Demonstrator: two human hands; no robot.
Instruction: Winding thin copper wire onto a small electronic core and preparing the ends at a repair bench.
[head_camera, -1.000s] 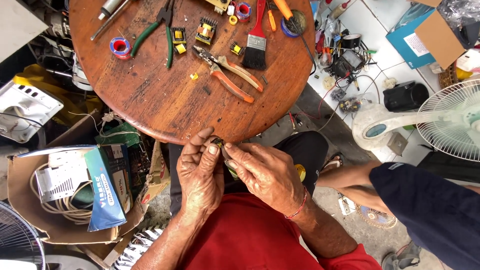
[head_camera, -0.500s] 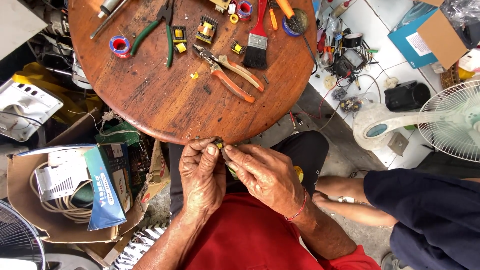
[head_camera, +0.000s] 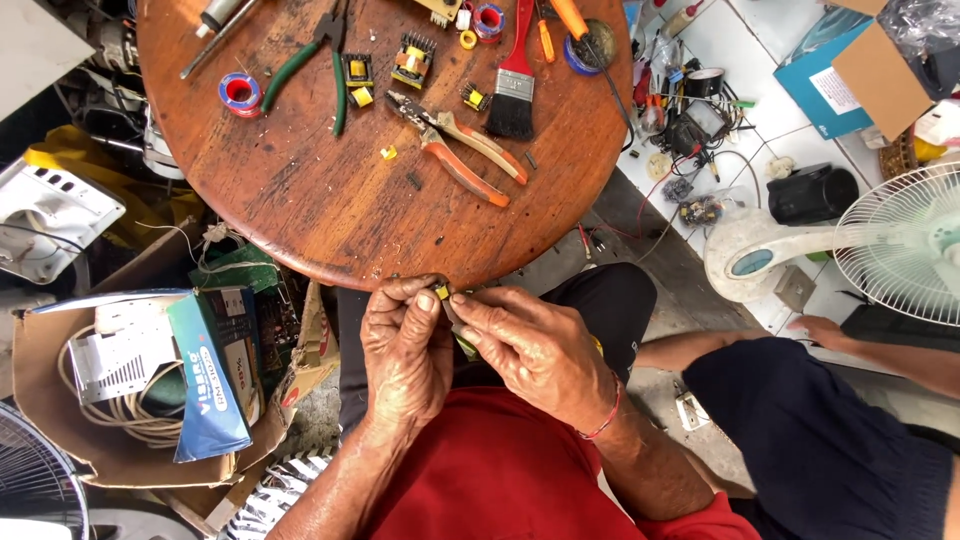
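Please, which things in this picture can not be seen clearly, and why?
- Small yellow part, head view: pinched between the left hand and right hand; fingers cover most of it, so its kind is unclear.
- Red-handled brush: handle end cut off by the top edge.
- White fan: cut off by the right edge.
- Small yellow components on the round wooden table: too small to identify.
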